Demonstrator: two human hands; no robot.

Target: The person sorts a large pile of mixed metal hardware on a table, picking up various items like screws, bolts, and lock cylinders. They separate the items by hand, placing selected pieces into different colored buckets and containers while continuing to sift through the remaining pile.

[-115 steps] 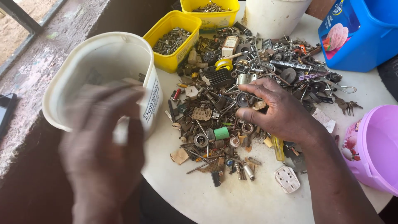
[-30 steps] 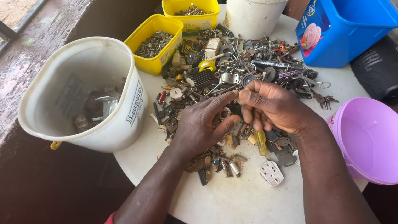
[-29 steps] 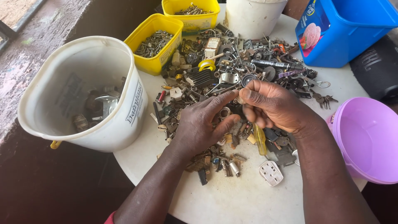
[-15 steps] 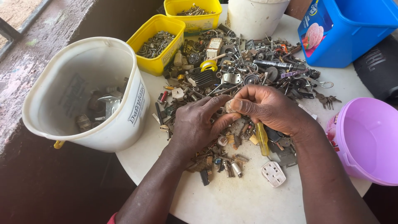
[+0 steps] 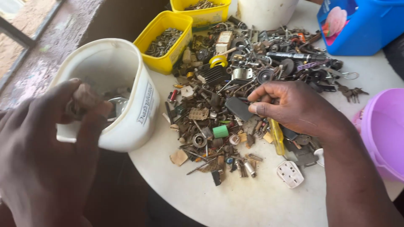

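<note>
Head view, looking down on a round white tabletop (image 5: 252, 206) buried in scrap hardware. Left hand (image 5: 46, 155) up close to the lens, blurry, fingers (image 5: 90, 126) pinched shut on a small brownish scrap (image 5: 86, 96), held right over the mouth of the white bucket (image 5: 126, 96) with a few metal bits already inside. Right hand (image 5: 294, 107) down on the junk pile (image 5: 235, 109), fingertips (image 5: 256, 108) curled against a dark flat oblong piece (image 5: 239, 108); touching for sure, couldn't tell whether actually gripped. Piece sat just left of those fingertips, long axis slanting from upper left to lower right, matte charcoal, rounded ends, lying on top of screws and washers. Right hand way nearer to it than the left. Nearby: green cylinder (image 5: 220, 131), white plug (image 5: 290, 173), yellow tubs (image 5: 166, 42) of screws, blue box (image 5: 362, 29), purple bowl (image 5: 385, 130).
</note>
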